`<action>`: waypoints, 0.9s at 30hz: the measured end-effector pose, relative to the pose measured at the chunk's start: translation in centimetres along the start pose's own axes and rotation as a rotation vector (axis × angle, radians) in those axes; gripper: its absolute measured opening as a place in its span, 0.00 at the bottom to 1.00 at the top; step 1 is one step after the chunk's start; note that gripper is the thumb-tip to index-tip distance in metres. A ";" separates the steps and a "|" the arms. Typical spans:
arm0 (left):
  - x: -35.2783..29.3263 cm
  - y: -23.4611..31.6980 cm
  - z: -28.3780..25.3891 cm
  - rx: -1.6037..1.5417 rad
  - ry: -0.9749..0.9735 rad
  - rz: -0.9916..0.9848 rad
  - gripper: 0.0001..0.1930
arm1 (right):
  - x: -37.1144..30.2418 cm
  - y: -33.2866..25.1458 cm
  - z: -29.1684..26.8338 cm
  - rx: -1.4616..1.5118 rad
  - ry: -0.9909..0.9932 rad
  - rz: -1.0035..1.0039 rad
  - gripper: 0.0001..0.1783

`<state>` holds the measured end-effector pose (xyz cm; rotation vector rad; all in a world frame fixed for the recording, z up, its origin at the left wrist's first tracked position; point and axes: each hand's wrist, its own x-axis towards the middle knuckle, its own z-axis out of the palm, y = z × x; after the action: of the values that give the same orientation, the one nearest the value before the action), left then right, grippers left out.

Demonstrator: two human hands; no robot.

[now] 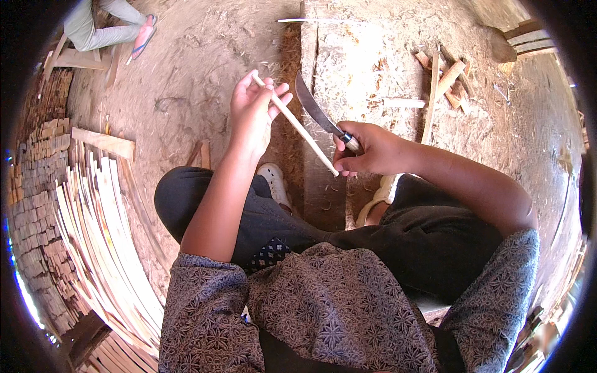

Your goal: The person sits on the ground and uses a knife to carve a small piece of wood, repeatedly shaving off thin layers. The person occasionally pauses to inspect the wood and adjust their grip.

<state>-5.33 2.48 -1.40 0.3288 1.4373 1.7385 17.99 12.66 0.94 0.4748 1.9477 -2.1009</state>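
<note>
Around everything we see the brown ground (186, 81), with shavings on it. A long plank (324, 208) runs away from us, between our two pale shoes. To the left we see a large bundle of pale strips (112, 242), and beyond it stacked pieces (37, 186) of wood. To the upper right, a small heap of offcuts (451, 78) lies crossed. At the upper left there is the leg (115, 31) of another person, wearing a sandal (143, 40).

Our left hand (255, 112) pinches the stick near its upper end, with some fingers spread. Our right hand (373, 149) is closed around the handle of the knife (313, 107); its curved blade points forward and to the left. The stick (295, 125) slants between both hands, above the plank. Its lower end is at the right thumb, but whether they touch, we cannot tell.
</note>
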 end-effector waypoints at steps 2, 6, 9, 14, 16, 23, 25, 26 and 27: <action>-0.1 0.1 -0.4 -0.018 0.009 0.003 0.28 | 0.3 -0.3 0.3 0.007 -0.011 0.026 0.11; -0.1 0.4 -1.7 -0.100 -0.004 0.012 0.29 | 1.0 -1.2 1.1 -0.030 -0.044 0.003 0.11; 0.0 1.2 -2.5 -0.132 0.006 0.037 0.28 | 1.7 -1.5 1.6 -0.071 -0.028 -0.060 0.11; 1.8 3.4 -5.5 -0.188 0.061 0.213 0.26 | 1.6 -0.9 1.0 -0.116 -0.002 -0.009 0.12; 2.2 4.2 -6.3 -0.190 0.106 0.266 0.29 | 1.3 -1.0 0.5 -0.218 0.071 0.054 0.14; 1.3 2.0 -3.8 -0.071 -0.045 0.179 0.30 | 1.6 -1.9 0.7 -0.234 0.215 0.058 0.24; 1.0 1.6 -2.7 -0.068 -0.062 0.175 0.32 | 2.2 -1.1 1.3 -0.131 0.195 -0.101 0.22; 0.9 1.7 -2.5 -0.052 -0.058 0.173 0.32 | 2.5 -1.4 1.7 -0.189 0.189 -0.108 0.18; 0.8 1.6 -2.4 -0.036 -0.052 0.172 0.33 | 2.7 -1.4 1.7 -0.169 0.171 -0.071 0.18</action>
<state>-8.05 1.42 -0.88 0.4868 1.3722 1.8762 14.88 11.20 1.25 0.5753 2.2462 -1.9707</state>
